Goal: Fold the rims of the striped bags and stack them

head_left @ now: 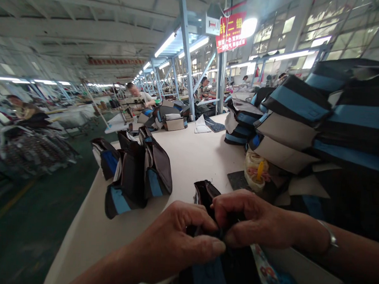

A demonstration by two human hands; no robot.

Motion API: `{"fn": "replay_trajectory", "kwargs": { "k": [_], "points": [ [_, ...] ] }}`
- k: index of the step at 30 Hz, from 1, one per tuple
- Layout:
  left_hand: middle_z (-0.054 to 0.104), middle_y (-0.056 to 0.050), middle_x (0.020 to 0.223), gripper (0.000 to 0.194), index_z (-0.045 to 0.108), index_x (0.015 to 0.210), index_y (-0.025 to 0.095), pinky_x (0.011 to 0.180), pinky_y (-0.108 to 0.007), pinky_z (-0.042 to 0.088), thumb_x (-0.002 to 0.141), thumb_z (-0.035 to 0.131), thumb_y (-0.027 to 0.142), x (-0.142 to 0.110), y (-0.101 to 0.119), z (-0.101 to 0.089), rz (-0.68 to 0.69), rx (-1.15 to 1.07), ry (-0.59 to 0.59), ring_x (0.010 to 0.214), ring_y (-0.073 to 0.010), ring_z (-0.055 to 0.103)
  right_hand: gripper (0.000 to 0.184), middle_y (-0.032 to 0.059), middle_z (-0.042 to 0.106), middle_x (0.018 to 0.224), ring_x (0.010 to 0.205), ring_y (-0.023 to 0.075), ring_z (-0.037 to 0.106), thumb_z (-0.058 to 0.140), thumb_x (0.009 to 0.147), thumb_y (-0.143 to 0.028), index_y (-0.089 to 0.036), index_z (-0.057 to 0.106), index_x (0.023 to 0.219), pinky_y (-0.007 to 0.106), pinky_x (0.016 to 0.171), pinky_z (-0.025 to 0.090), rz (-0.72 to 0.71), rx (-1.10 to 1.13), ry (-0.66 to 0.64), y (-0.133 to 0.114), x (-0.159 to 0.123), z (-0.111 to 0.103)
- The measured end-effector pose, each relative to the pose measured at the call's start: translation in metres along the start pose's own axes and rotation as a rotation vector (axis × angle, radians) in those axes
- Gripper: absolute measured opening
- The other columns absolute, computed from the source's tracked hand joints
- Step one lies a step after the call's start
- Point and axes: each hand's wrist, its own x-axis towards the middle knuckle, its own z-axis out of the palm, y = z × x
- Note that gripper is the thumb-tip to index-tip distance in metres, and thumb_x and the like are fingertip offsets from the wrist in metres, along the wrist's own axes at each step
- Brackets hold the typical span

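A dark fabric bag piece with a blue band (211,276) is at the front edge of the view, directly beneath both hands. My left hand (176,237) is closed, thumb and forefinger pinching its upper edge. From the other side my right hand (258,221) is closed too, its thumb and curled fingers pinching the same edge close to the left fingertips. A bracelet circles the right wrist. The pinched spot is mostly hidden by the fingers. Several similar bag pieces (130,177) stand upright on the white table (192,158), left of and beyond my hands.
Tall stacks of black, blue and grey pieces (298,100) rise on the right. A clear plastic container (255,171) with a yellow-handled item stands beside them. Farther back are a blue metal post (188,55) and a person at work (143,97). The table's left edge borders a green floor.
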Motion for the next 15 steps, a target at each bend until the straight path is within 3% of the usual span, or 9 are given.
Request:
{"fn": "replay_trajectory", "kwargs": {
  "k": [9, 15],
  "points": [
    [0.060, -0.001, 0.079, 0.021, 0.073, 0.081, 0.010, 0.068, -0.023, 0.040, 0.081, 0.075, 0.031, 0.0054, -0.0040, -0.0001, 0.040, -0.076, -0.110, 0.074, -0.0114, 0.051, 0.039, -0.0032, 0.048, 0.069, 0.063, 0.0074, 0.038, 0.083, 0.069, -0.042, -0.012, 0.061, 0.078, 0.018, 0.053, 0.029, -0.002, -0.104, 0.037, -0.0046, -0.0005, -0.0020],
    [0.059, 0.000, 0.074, 0.014, 0.069, 0.073, 0.013, 0.067, -0.025, 0.039, 0.076, 0.071, 0.026, 0.0079, -0.0024, 0.0050, 0.008, -0.064, -0.044, 0.071, -0.0125, 0.050, 0.035, -0.0011, 0.051, 0.074, 0.066, 0.0079, 0.041, 0.079, 0.076, -0.040, -0.010, 0.065, 0.085, 0.019, 0.056, 0.032, -0.010, -0.079, -0.006, -0.0019, -0.0021, -0.0086]
  ]
}}
